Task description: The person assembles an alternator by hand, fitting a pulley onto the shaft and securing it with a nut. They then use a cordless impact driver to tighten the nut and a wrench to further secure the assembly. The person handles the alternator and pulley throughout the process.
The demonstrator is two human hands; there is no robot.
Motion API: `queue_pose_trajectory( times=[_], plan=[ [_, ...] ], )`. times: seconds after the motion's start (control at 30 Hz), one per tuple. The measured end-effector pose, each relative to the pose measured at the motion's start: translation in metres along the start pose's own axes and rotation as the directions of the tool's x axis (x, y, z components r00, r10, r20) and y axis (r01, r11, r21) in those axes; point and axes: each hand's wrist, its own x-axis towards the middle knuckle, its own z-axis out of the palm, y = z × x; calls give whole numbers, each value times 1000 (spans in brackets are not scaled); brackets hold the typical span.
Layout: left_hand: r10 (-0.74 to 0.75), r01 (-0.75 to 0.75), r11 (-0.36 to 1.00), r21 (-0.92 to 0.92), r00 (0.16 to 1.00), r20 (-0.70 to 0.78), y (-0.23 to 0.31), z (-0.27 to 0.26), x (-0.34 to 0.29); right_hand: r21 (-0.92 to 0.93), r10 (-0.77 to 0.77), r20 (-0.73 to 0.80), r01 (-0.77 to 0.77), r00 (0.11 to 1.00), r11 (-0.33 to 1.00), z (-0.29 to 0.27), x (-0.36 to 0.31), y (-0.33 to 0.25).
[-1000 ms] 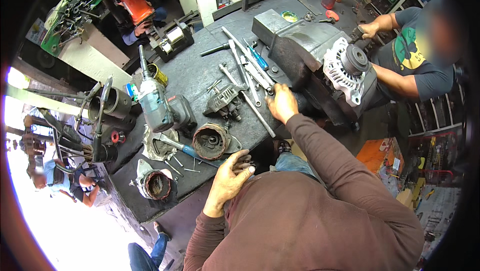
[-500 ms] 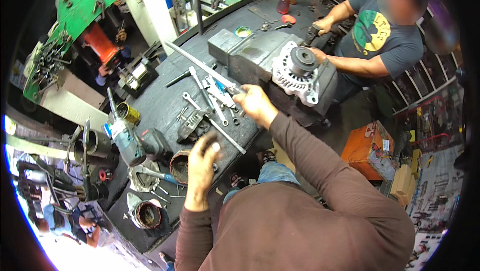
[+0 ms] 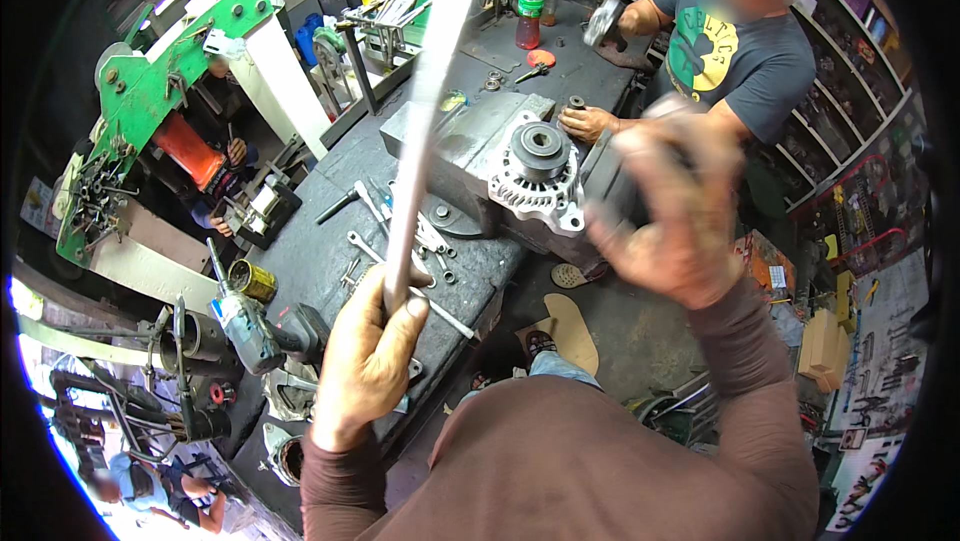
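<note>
My left hand [image 3: 375, 351] is closed round a long, pale metal bar [image 3: 420, 121], which slants up and away, blurred by motion. My right hand [image 3: 680, 231] is raised to the right with its fingers spread, smeared by motion, and nothing shows in its grasp. Between the hands and farther off, an alternator [image 3: 530, 181] with a dark pulley [image 3: 543, 149] sits at the near end of a heavy grey metal block [image 3: 460, 136]. Wrenches [image 3: 430, 231] lie on the bench just beyond my left hand.
Across the bench [image 3: 330, 191], a co-worker [image 3: 745, 51] holds a metal-headed tool [image 3: 603, 23] in one hand, the other by a small socket-like piece [image 3: 575, 103]. A cordless impact wrench [image 3: 255, 331] and yellow can [image 3: 250, 279] stand left. A bottle [image 3: 529, 16] stands at the back.
The bar has passed from my right hand to my left and now points more upright. My right hand has moved right and opened. The co-worker has lifted the metal-headed tool.
</note>
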Motion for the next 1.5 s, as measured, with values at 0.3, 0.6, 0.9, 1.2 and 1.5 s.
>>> queue_pose_trajectory(
  times=[0.3,0.6,0.9,1.2,1.5],
  plan=[
    [207,-545,720,429,759,617,131,37,97,-232,48,499,80,865,970,-80,34,98],
    [383,-538,833,126,727,569,113,44,188,-145,425,567,-422,706,895,-93,-36,173],
    [282,-410,893,187,831,479,77,71,212,-23,261,685,-338,680,941,-63,-36,239],
    [277,-338,913,229,925,259,50,88,194,47,159,785,-313,599,948,-5,-19,294],
    [438,-478,858,186,872,219,18,100,195,-63,391,819,-611,419,789,-132,-109,194]
  ],
)
